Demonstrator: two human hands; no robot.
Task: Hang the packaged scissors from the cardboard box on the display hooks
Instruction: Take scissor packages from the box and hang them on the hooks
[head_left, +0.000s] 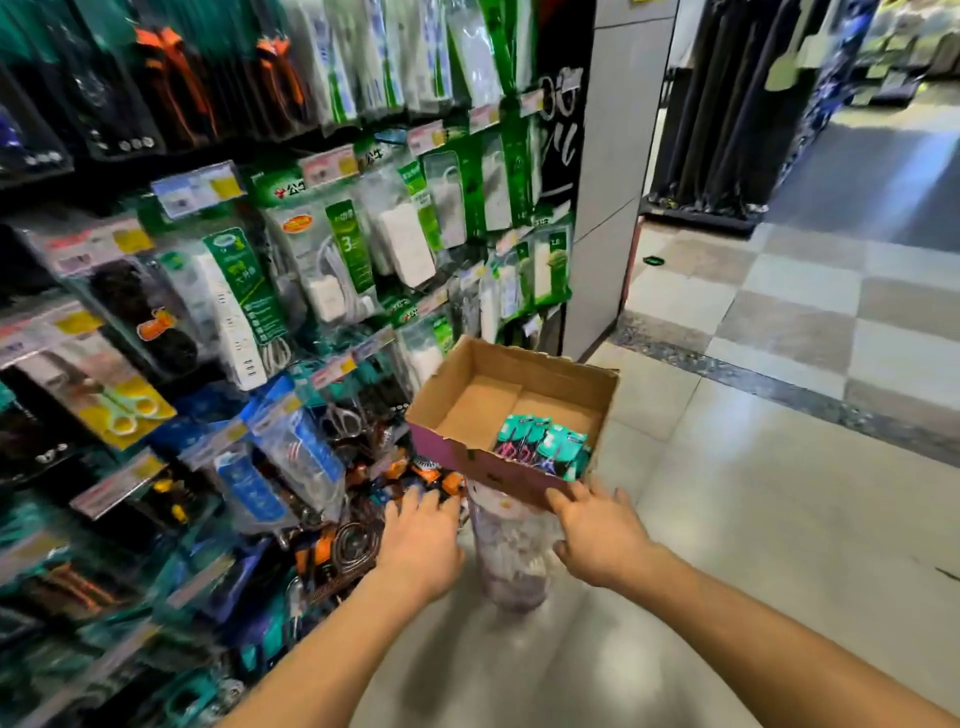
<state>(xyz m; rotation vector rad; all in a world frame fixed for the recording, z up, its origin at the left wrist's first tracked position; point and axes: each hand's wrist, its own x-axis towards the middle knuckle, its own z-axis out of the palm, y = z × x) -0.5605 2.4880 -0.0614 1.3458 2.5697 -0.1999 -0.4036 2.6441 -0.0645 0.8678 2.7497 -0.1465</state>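
Against the cardboard box (448, 448) wall the right hand (597, 538) is laid, fingers spread — just beyond them the packaged scissors (543, 441) are piled, long axes pointing away, green cards farthest; the left hand (421, 540) is held flat.

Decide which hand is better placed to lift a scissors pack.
Right: the right hand is at the cardboard box wall, just below the packaged scissors; the left hand is over by the display.
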